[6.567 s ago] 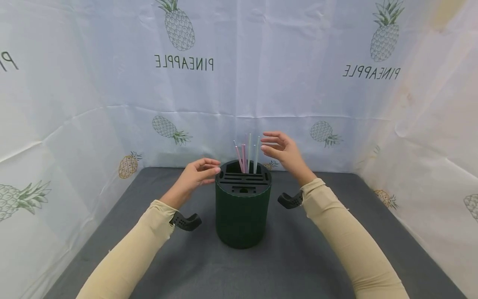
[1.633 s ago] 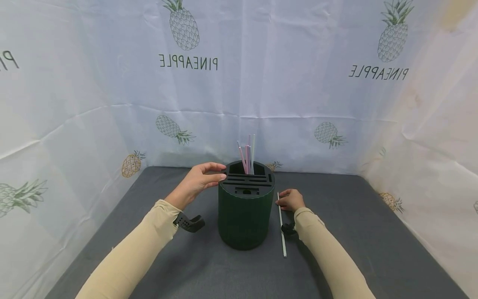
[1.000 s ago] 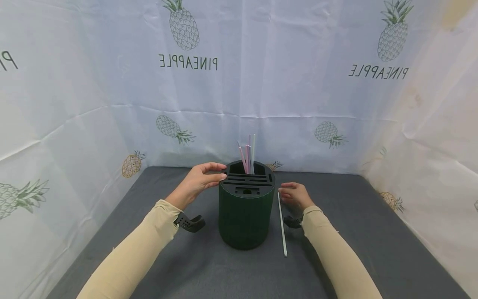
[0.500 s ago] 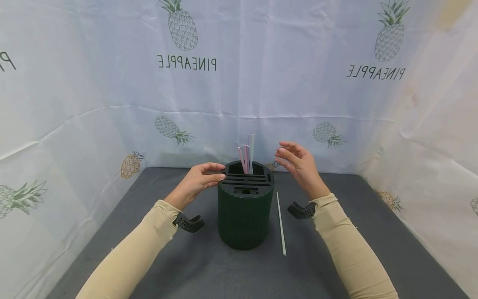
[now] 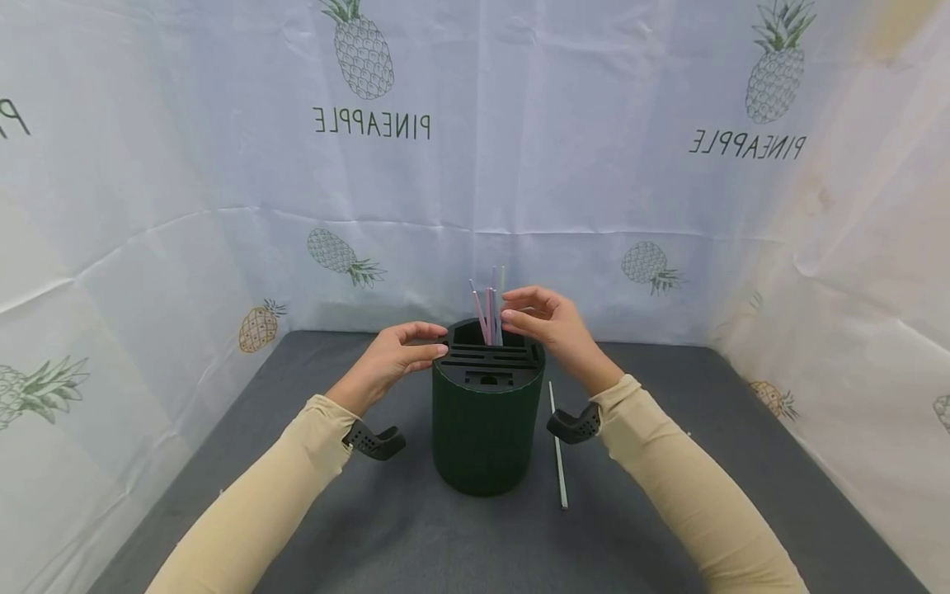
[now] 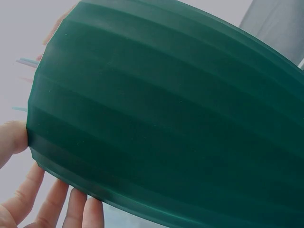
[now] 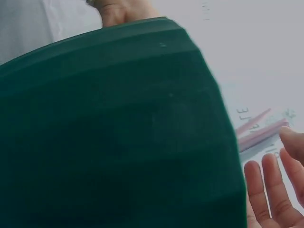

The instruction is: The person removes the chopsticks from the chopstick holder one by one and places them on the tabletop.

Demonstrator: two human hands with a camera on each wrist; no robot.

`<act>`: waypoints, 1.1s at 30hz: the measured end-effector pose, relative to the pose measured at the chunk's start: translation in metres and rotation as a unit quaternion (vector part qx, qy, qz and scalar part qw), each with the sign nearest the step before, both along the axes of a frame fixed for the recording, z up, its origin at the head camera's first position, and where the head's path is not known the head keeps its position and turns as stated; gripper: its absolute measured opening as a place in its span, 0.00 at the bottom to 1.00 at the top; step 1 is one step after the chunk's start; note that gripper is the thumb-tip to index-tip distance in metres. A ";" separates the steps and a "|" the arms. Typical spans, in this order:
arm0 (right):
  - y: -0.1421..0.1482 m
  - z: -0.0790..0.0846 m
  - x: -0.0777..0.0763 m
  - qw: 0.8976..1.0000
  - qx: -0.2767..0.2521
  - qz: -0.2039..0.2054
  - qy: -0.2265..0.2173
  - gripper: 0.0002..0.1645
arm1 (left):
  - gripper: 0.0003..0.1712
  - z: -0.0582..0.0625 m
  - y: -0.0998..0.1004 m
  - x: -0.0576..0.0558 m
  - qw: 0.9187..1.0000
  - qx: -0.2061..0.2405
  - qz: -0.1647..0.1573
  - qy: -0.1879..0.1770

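Note:
A round dark green knife block [image 5: 484, 437] with a black slotted top [image 5: 490, 363] stands upright on the table. Several thin pink and pale straws [image 5: 487, 318] rise from the opening at its back. My left hand [image 5: 389, 363] touches the left rim with relaxed fingers; in the left wrist view its thumb [image 6: 12, 140] meets the top edge and the fingers lie along the side. My right hand [image 5: 549, 326] is beside the pale green straw, thumb and fingers apart in the right wrist view. Whether its fingertips touch the straw I cannot tell. One pale straw [image 5: 560, 470] lies on the table, right of the block.
A dark grey cloth [image 5: 356, 528] covers the table. White curtains [image 5: 475, 165] with pineapple prints enclose the back and both sides. A black wrist-worn device [image 5: 575, 423] juts out below the right hand, with another [image 5: 374, 441] below the left.
The right hand has taken a pale straw from the block, laid it on the table and let go. It then rose and moved left to the remaining straws. The left hand has stayed at the rim.

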State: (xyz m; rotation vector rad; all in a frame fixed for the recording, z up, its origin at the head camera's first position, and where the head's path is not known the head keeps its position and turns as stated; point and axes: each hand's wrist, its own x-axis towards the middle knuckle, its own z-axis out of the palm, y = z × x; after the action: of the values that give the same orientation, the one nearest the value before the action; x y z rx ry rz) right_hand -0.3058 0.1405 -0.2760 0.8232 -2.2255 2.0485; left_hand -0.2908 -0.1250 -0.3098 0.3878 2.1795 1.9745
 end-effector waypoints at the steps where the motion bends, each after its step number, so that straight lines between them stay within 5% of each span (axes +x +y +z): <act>1: -0.001 0.001 0.000 1.000 0.011 -0.002 0.002 0.20 | 0.25 0.000 0.000 0.000 1.000 0.000 0.000 0.000; 10: -0.006 0.003 0.001 0.994 0.104 -0.020 0.006 0.19 | 0.26 0.000 0.000 -0.001 1.000 -0.002 0.001 -0.003; 20: -0.007 0.001 0.000 0.992 0.121 -0.023 0.009 0.17 | 0.25 0.000 0.000 0.000 1.000 -0.001 0.000 -0.003; 25: -0.004 0.009 0.001 0.995 0.091 -0.027 0.005 0.15 | 0.25 0.000 0.000 0.000 1.000 0.001 -0.001 -0.003; 33: 0.008 0.045 0.002 0.998 -0.053 -0.020 0.029 0.13 | 0.26 0.002 0.000 0.001 1.000 -0.001 -0.001 -0.007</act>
State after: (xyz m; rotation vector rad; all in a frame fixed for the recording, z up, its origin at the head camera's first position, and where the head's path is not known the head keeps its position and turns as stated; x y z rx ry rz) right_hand -0.3038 0.1485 -0.2306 0.8107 -2.0660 2.0769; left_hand -0.2902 -0.1250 -0.3075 0.3747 2.1704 1.9685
